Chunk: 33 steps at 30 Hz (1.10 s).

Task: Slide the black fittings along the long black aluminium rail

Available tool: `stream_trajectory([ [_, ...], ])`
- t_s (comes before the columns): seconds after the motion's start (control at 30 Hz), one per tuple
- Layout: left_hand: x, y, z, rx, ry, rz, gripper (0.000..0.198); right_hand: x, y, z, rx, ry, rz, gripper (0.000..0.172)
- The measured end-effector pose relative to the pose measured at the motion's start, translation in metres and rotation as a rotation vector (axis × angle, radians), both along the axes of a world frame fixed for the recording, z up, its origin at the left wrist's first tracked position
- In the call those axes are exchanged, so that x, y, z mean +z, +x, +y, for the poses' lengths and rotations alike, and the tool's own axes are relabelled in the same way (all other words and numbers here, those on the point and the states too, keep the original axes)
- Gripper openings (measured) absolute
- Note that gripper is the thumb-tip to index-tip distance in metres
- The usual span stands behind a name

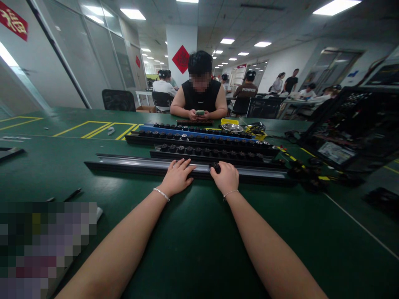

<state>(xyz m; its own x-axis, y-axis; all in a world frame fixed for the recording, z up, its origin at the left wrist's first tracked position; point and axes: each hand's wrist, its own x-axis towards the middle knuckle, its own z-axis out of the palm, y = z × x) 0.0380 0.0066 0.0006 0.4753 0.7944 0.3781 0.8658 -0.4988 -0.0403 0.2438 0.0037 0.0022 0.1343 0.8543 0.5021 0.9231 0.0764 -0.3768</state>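
Note:
A long black channel rail (124,164) with a shiny grey inner face lies across the table in front of me. My left hand (178,176) rests on its middle, fingers spread over the near and far edges. To the right, my right hand (227,176) is closed around a small round black part (215,167) at the channel; its lower portion is hidden by my fingers. Just beyond lies a shorter rail (205,153) carrying a row of black round parts. Behind that is another black rail (168,137) with similar parts, beside a blue strip (202,133).
A loose pile of black parts (311,172) lies at the rail's right end. A black-framed bin (352,128) stands tilted at right. Opposite sits a person (201,97) with a phone. A metal dish (232,128) and yellow tray (230,121) stand beyond the rails. A blurred-out item (46,249) lies at lower left.

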Motion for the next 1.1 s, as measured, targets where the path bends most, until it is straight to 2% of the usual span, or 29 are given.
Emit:
stream_trajectory([
  [1.1,0.000,0.000,0.002,0.005,-0.014,-0.004,0.045,-0.003,0.017,0.001,-0.082,0.001,0.012,0.035],
])
